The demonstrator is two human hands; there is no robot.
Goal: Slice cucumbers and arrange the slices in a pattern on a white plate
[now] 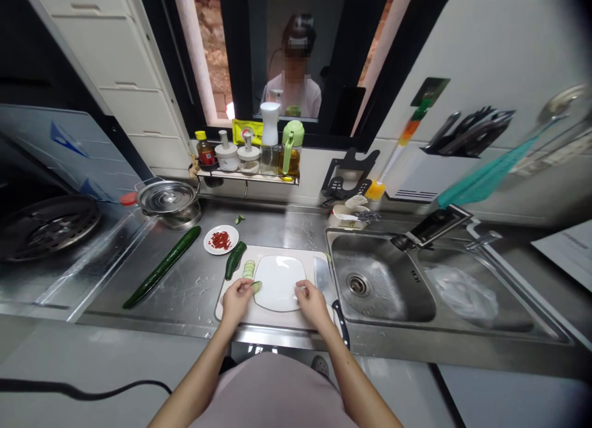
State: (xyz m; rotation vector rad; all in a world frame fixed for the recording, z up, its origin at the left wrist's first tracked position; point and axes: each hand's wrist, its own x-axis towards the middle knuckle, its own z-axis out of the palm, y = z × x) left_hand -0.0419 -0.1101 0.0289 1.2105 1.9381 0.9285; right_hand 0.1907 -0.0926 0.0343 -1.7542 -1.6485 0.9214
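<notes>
A white plate (280,280) with a dark rim lies on the cutting board (259,254). My left hand (237,301) pinches a cucumber slice (256,286) over the plate's left edge. At the plate's right edge, the fingers of my right hand (312,301) are pressed together; what is between them, if anything, is too small to tell. Several cucumber slices (248,269) overlap in a row on the board, left of the plate. Beside them rests a cut cucumber piece (235,260). To the right lies a knife (341,325) with a black handle.
A whole cucumber (164,264) and a small dish of chopped red pieces (221,240) sit on the steel counter. Behind them stands a lidded pot (171,200). The sink (383,286) is to the right, and a condiment shelf (250,176) hangs at the back.
</notes>
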